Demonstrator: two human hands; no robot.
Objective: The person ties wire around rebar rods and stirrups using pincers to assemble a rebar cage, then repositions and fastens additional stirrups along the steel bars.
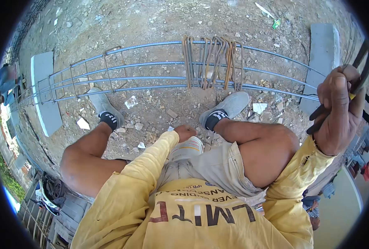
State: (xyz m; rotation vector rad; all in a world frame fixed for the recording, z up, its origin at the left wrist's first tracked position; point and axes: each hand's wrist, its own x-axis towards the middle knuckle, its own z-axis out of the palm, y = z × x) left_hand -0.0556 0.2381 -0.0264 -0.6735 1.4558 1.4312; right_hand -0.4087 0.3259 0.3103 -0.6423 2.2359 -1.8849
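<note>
My left hand (185, 133) is closed low between my knees, at the rim of a white bucket (191, 147) with coloured stripes; whatever its fingers hold is hidden. Raised at the far right, my right hand (341, 97) is wrapped round a dark two-handled tool (363, 68) that looks like pincers. In front of my feet lies a long rebar cage (151, 64) of bluish bars. Several bent, rusty stirrups (209, 62) hang bunched near its middle, while others stand spaced out along the left part. Neither hand touches the cage.
Grey concrete blocks support the cage at the left (45, 93) and right (322, 56). Stone and tile chips litter the dirt ground (151, 106). A helmet (47, 195) is at lower left. Other people show at the left edge (7, 81) and lower right (313, 211).
</note>
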